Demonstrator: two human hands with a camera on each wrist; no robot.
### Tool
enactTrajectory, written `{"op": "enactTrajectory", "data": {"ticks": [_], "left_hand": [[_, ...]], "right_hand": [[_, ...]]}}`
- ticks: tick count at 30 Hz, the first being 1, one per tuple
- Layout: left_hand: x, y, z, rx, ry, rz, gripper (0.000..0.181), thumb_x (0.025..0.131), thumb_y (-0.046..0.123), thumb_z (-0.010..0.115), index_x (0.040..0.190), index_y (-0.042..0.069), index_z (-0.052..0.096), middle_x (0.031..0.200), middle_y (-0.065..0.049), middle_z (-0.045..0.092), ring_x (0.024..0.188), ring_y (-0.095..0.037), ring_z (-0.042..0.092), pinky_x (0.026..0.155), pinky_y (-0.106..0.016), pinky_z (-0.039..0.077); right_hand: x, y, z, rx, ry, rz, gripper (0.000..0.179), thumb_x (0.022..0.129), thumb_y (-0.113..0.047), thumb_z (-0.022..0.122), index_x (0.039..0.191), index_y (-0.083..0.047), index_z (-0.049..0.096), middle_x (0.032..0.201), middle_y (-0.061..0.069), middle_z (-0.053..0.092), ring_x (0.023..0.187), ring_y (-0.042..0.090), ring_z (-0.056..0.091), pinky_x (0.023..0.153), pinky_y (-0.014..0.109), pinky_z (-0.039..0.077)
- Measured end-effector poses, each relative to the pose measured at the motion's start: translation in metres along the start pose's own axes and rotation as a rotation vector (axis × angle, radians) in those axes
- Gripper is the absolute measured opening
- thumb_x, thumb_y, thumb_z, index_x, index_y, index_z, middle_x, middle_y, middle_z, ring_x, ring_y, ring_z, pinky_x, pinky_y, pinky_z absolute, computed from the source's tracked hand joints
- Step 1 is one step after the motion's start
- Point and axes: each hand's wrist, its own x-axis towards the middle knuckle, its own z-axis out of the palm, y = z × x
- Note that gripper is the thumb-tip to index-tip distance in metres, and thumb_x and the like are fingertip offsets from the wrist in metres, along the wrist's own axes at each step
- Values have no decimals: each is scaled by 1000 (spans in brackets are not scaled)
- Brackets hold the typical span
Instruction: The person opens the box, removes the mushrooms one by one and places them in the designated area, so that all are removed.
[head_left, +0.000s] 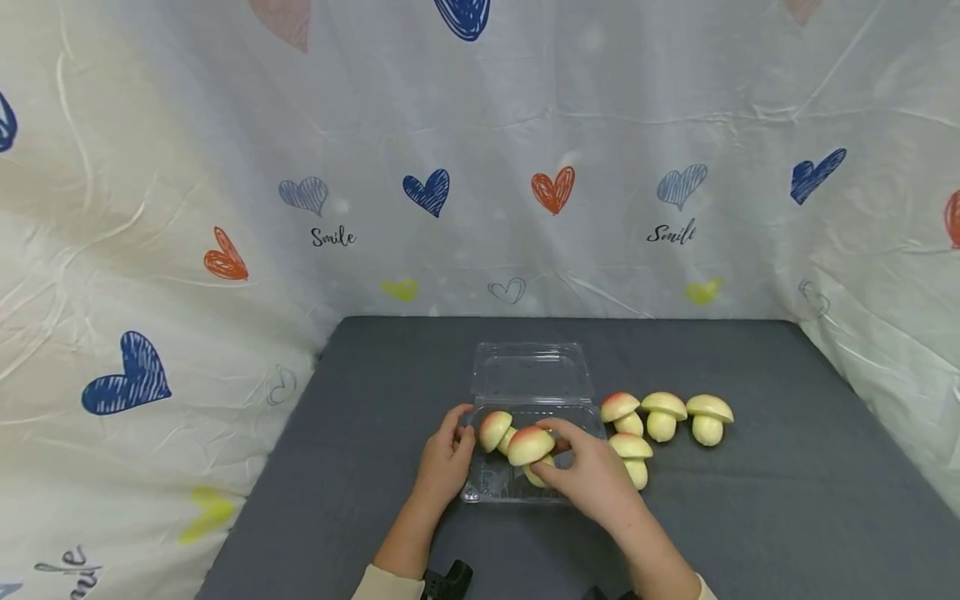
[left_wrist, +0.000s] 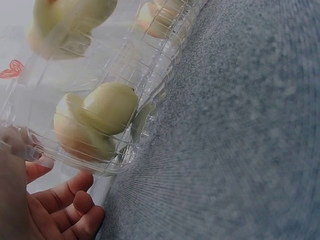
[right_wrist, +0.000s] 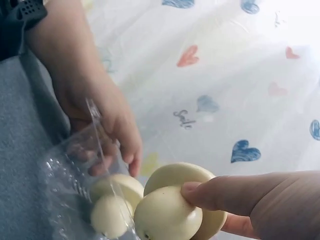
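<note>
A clear plastic clamshell box (head_left: 491, 492) lies on the table with its lid folded back. My left hand (head_left: 446, 462) grips the box's left rim between thumb and fingers. Inside, close to that hand, one mushroom (head_left: 493, 431) with a red-tinged cream cap rests tilted; in the left wrist view this mushroom (left_wrist: 111, 107) shows through the plastic wall. My right hand (head_left: 592, 471) pinches another mushroom (head_left: 529, 447) over the box, thumb at the stem side and fingers on the cap's far side. The right wrist view shows its pale stem (right_wrist: 167, 215) beside the thumb.
To the right of the box stand several more mushrooms: one red-tinged mushroom (head_left: 621, 410), a front mushroom (head_left: 632, 454), a middle mushroom (head_left: 663, 412) and the rightmost mushroom (head_left: 709, 417). A dark grey cloth (head_left: 750, 517) covers the table. Behind hangs a white curtain (head_left: 487, 125) with printed hearts.
</note>
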Motion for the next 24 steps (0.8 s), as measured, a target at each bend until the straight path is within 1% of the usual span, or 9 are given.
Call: {"op": "enactTrajectory", "data": {"ticks": [5, 14, 22, 24], "left_hand": [[0, 0, -1, 0, -2, -3, 36, 104, 13, 55, 140, 12, 59, 77, 8, 58, 53, -7, 47, 53, -28, 43], [0, -1, -1, -12, -7, -18, 36, 105, 12, 55, 140, 14, 58, 74, 6, 55, 52, -7, 45, 52, -28, 42], [0, -1, 0, -21, -4, -31, 36, 104, 13, 55, 140, 14, 58, 74, 6, 55, 54, -8, 47, 53, -28, 42], [0, -1, 0, -21, -6, -33, 36, 104, 14, 55, 140, 14, 58, 74, 6, 56, 54, -9, 47, 53, -28, 42]], "right_hand": [[1, 6, -11, 29, 10, 28, 51, 85, -25, 86, 133, -22, 67, 97, -4, 71, 45, 12, 39, 46, 30, 40], [1, 13, -30, 37, 17, 76, 53, 88, -31, 83, 137, -24, 64, 103, 2, 71, 51, 17, 47, 50, 34, 42], [-2, 20, -46, 58, 30, 97, 57, 89, -34, 82, 140, -19, 62, 106, 3, 71, 56, 18, 48, 53, 34, 43], [-4, 21, -50, 62, 33, 99, 57, 89, -35, 82, 140, -19, 62, 108, 4, 71, 60, 18, 50, 56, 34, 44]]}}
